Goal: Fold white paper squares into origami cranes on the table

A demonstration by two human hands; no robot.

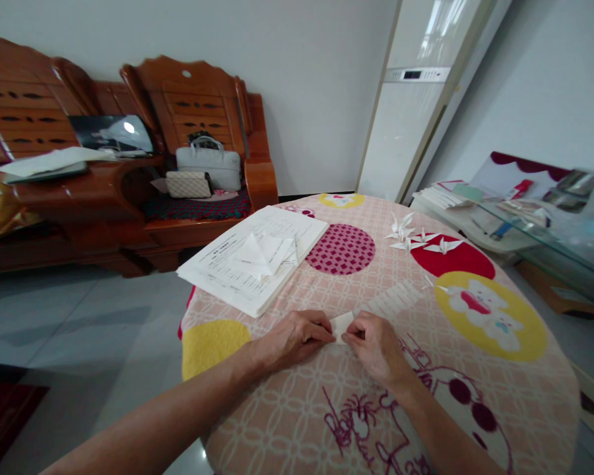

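Observation:
A small folded piece of white paper (342, 326) lies on the patterned tablecloth (287, 409) between my two hands. My left hand (307, 335) pinches its left side, fingers bent and pressed together. At the right side my right hand (373, 340) grips the paper between thumb and fingers. To the upper left rests a stack of printed sheets (218, 284), with several loose folded white papers (262, 254) on top. Farther off to the right, several white paper cranes (400, 227) stand grouped on the cloth.
Behind the table are a carved wooden chair (193, 99) with a grey handbag (215, 165) and a beige quilted purse (188, 185). A glass-topped side table (519, 231) with clutter stands at the right. A tall white air conditioner (400, 125) is against the wall.

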